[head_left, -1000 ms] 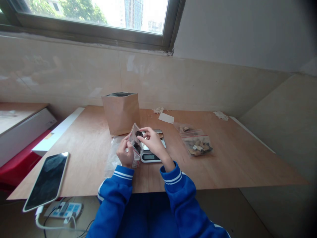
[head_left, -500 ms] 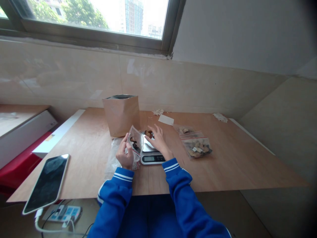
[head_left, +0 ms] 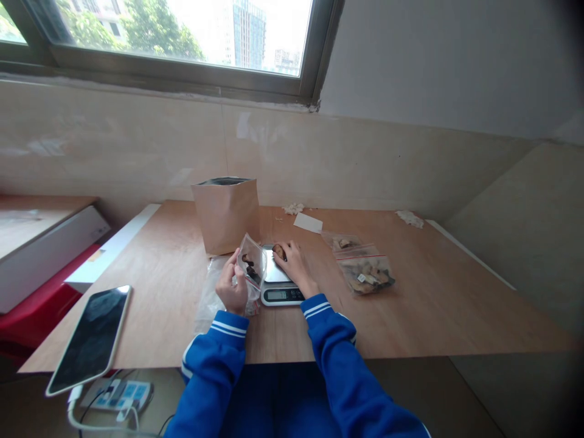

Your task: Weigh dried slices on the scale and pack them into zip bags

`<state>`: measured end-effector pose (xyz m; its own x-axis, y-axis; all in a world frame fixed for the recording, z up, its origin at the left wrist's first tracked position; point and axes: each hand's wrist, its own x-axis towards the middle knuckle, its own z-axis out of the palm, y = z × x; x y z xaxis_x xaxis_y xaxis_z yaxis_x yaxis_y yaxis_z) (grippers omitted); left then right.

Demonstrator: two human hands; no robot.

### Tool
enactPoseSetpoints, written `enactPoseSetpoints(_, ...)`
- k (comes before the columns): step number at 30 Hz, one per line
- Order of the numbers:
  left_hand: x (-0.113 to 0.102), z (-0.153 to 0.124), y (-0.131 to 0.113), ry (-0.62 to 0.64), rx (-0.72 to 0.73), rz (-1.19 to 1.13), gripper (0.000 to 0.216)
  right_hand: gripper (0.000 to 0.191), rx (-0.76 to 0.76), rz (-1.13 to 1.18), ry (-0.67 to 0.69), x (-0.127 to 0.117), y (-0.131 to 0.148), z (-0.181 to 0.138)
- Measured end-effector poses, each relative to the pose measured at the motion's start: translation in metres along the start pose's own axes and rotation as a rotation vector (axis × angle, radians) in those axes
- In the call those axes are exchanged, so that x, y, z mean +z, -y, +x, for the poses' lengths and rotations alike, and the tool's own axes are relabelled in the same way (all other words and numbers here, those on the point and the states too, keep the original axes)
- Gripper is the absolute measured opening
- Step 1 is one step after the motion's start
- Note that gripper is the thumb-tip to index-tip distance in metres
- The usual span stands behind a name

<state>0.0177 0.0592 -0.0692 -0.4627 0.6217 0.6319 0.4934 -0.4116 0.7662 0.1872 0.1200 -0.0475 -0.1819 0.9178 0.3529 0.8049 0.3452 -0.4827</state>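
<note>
My left hand (head_left: 232,286) grips a small clear zip bag (head_left: 258,258), its mouth spread and tilted toward the scale; dark and brown dried pieces lie inside. The digital kitchen scale (head_left: 276,275) sits at the middle of the table, its display facing me. Over the scale's plate, my right hand (head_left: 294,265) has its fingers curled around brown dried pieces (head_left: 279,250), which look like dried mushrooms. The fingers cover part of these pieces. Under my left hand lie flat, empty-looking clear plastic bags (head_left: 207,298).
A brown paper bag (head_left: 227,216) stands open behind the scale. Two filled zip bags (head_left: 367,272) lie to the right. A white card (head_left: 308,222) and crumpled scraps (head_left: 293,208) are at the back. A tablet (head_left: 90,337) with a cable overhangs the front left edge.
My right hand has lowered onto the brown pieces on the scale, and its fingers have closed around them. My left hand still holds the small bag in nearly the same place.
</note>
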Motion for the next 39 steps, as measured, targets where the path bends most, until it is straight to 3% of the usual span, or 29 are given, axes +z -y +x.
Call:
enactPoseSetpoints(5, 0.0, 0.0, 0.0, 0.021, 0.012, 0.005, 0.036, 0.025, 0.023, 0.385, -0.171, -0.028, 0.041, -0.001)
enactPoseSetpoints(8, 0.0, 0.0, -0.001, 0.02, 0.004, 0.001, 0.036, 0.024, -0.063, 0.498, -0.043, -0.046, 0.07, 0.001)
enactPoseSetpoints(11, 0.0, 0.0, 0.0, 0.012, -0.003, -0.007, 0.037, 0.025, -0.099, 0.436, 0.08, -0.053, 0.087, 0.002)
enactPoseSetpoints(23, 0.002, 0.0, 0.004, 0.017, -0.035, -0.027, 0.037, 0.04, -0.071, 0.45, 0.125, -0.037, 0.093, 0.005)
enactPoseSetpoints(28, 0.002, 0.0, 0.005, 0.009, -0.067, -0.021, 0.038, 0.047, -0.041, 0.564, 0.022, -0.036, 0.095, 0.009)
enactPoseSetpoints(34, 0.001, 0.001, 0.0, 0.005, -0.121, -0.016, 0.04, 0.058, 0.124, 0.827, -0.034, -0.021, 0.105, 0.038)
enactPoseSetpoints(39, 0.001, 0.002, 0.0, -0.007, -0.178, -0.045, 0.041, 0.048, 0.1, 0.8, -0.073, -0.007, 0.117, 0.054)
